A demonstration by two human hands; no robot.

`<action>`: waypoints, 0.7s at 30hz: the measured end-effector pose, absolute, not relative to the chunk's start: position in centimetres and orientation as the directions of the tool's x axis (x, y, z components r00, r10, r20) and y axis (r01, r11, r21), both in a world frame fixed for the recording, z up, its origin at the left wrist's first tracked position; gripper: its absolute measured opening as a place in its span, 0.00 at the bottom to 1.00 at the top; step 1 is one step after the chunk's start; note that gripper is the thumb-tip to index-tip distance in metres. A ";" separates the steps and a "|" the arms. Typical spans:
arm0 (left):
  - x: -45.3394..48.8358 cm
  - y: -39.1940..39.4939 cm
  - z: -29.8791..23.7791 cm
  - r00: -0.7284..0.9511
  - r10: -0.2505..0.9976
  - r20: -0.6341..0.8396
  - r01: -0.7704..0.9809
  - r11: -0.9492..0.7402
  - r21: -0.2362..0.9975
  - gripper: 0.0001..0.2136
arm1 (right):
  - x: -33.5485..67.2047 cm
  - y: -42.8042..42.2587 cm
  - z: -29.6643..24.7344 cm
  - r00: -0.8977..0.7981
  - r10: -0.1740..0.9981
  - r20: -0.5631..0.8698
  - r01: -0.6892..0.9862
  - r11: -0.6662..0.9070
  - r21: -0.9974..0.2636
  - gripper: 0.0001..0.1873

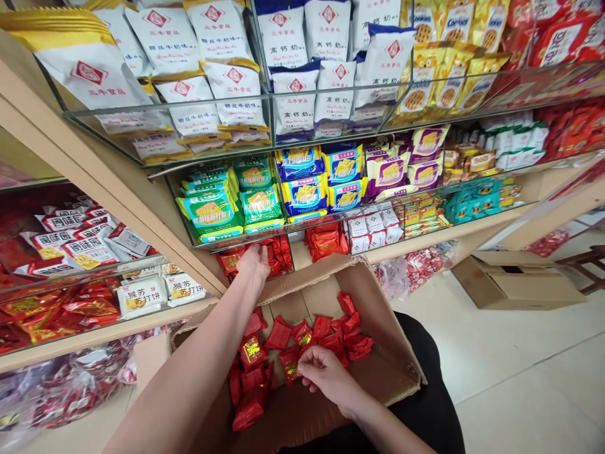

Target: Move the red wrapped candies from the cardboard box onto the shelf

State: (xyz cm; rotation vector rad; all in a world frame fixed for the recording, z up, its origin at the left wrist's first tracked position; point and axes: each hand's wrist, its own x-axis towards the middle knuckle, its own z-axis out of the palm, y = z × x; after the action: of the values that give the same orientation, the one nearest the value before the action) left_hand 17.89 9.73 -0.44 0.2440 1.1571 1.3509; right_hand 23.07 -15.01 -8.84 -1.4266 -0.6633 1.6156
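My left hand (255,263) reaches into the lowest shelf compartment, against red wrapped packets (280,253) lying there. Its fingers look stretched out over the packets, partly hidden by the shelf above. Below the shelf, a cardboard box (378,296) sits open and tilted at my lap, with several red packets (278,333) with gold lettering scattered inside. Over the box, my right hand (326,373) has its fingers curled into a pinch. The fingertips are beside a red packet (289,362); whether they grip it I cannot make out.
Glass-fronted shelves hold white snack bags (241,94), green biscuit packs (212,211) and blue biscuit packs (302,192). A glass shelf edge (246,243) runs just above my left hand. Another carton (520,280) stands on the floor at right, near plastic-bagged goods (420,268).
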 end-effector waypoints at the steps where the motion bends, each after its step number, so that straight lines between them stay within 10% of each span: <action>1: 18.2 9.7 -0.4 -0.220 0.829 -0.514 -0.642 0.273 0.716 0.12 | 23.0 -15.0 -9.0 0.017 0.860 -0.510 -0.245 -0.491 -0.836 0.07; 21: 18.8 9.1 0.6 -0.159 0.766 -0.623 -0.562 0.448 0.695 0.11 | 22.7 -15.3 -10.0 -0.031 0.883 -0.469 -0.122 -0.469 -0.875 0.02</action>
State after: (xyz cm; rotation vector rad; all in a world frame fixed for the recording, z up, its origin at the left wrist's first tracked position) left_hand 18.79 9.12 0.63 0.2073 1.2732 1.1788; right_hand 22.72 -15.31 -9.97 -1.4543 -0.8407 1.6159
